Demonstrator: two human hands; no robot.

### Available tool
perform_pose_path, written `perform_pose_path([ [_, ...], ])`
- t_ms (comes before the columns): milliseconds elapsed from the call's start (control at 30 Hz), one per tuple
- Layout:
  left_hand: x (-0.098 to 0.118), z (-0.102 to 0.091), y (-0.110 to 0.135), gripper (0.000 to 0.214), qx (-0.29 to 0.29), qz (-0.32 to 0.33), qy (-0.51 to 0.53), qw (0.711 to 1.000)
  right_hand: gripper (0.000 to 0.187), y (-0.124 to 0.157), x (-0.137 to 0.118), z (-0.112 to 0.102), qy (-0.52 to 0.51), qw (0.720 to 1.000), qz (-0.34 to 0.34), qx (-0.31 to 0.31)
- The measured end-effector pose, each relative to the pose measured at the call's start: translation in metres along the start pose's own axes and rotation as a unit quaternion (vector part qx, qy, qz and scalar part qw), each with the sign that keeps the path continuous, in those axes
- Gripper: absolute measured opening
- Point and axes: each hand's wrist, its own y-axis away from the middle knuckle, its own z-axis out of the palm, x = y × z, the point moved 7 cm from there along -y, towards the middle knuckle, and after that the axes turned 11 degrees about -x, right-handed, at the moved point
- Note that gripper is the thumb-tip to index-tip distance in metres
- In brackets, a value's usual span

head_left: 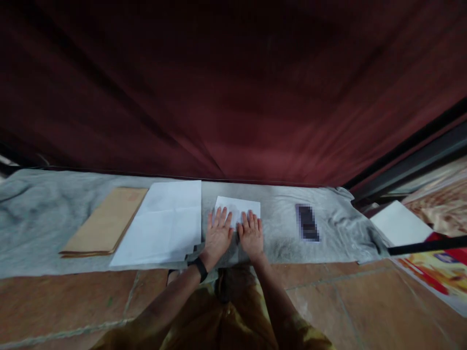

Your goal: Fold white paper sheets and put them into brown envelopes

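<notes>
A small white sheet of paper [239, 203], perhaps folded, lies on the grey cloth in front of me. My left hand [219, 232] rests flat on its left part, fingers stretched out. On its right part lies my right hand [251, 234], palm down with the fingers extended. Both hands cover the paper's near portion. Just left of them is a larger white sheet [171, 218] with faint creases. Brown paper envelopes [107, 218] are stacked beside that sheet, along its left edge.
The grey cloth [277, 248] covers a long, narrow surface. A dark phone-like object [308, 222], pixelated, lies to the right. Behind hangs a dark red curtain [233, 97]. At the far right are a white panel [401, 223], a colourful printed box [445, 272] and a dark metal bar [412, 160].
</notes>
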Motion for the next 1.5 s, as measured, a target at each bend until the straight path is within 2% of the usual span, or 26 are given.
perform_pose_path([
  [133,-0.036,-0.014,0.019,0.051,0.016,-0.024,-0.01,1.0,0.053,0.001,0.0,0.001,0.009,1.0,-0.005,0.011],
  [267,-0.074,-0.012,0.038,0.047,-0.012,-0.077,-0.028,0.997,0.053,0.002,-0.001,0.0,0.019,1.0,-0.008,0.02],
  [467,-0.092,-0.012,0.062,0.046,-0.038,-0.116,-0.032,0.992,0.053,0.002,0.0,0.003,0.033,0.999,-0.005,0.011],
  [567,-0.09,-0.019,0.065,0.047,-0.027,-0.107,-0.034,0.993,0.053,0.002,0.001,0.005,0.035,0.999,-0.006,0.004],
  [733,-0.072,-0.023,0.057,0.038,-0.011,-0.013,-0.027,1.0,0.053,0.003,0.001,0.006,0.033,0.999,-0.01,0.01],
  [933,-0.078,-0.02,0.055,0.035,-0.027,-0.056,-0.036,0.997,0.052,0.002,0.0,0.005,0.031,0.999,-0.005,0.009],
  [1167,-0.089,-0.019,0.073,0.035,-0.061,-0.109,-0.046,0.991,0.052,0.002,0.002,0.006,0.021,1.0,0.0,0.002],
  [1300,-0.091,-0.018,0.077,0.039,-0.037,-0.098,-0.032,0.994,0.052,0.001,0.002,0.006,0.007,1.0,0.007,0.003],
  [1400,-0.075,-0.022,0.064,0.046,0.002,-0.042,0.004,0.999,0.053,0.001,0.002,0.004,-0.001,1.0,0.01,0.001],
  [1500,-0.042,-0.021,0.038,0.049,0.01,0.033,0.043,0.998,0.054,0.001,0.002,0.002,-0.002,1.0,0.009,-0.004],
])
